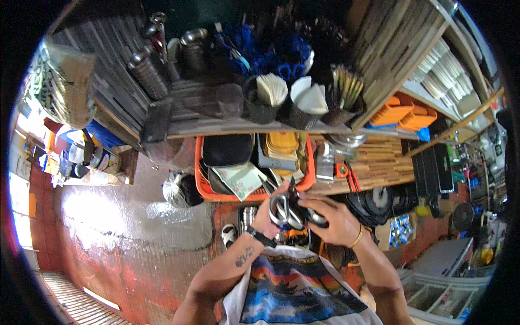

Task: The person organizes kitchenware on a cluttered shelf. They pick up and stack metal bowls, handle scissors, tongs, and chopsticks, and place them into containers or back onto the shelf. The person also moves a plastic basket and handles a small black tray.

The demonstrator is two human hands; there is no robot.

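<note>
My left hand [266,217] holds several pairs of scissors [285,211] by their metallic-looking handles, blades pointing away from me. My right hand [335,217] is closed around the dark handles on the right of the same bunch. Just beyond both hands stands an orange plastic basket [199,172], holding a black tray [227,149], a pale printed paper or packet [239,178], a grey tray with yellow items [281,144] and other flat pieces. How many scissors each hand holds cannot be told.
Above the basket, a wood-patterned shelf [195,122] bears mesh cups with folded napkins [272,89] and wooden sticks [347,87], plus steel tumblers [148,71]. Right of the basket, a red-handled tool [352,177] and an orange tape measure [341,170] lie on a wooden surface [386,162].
</note>
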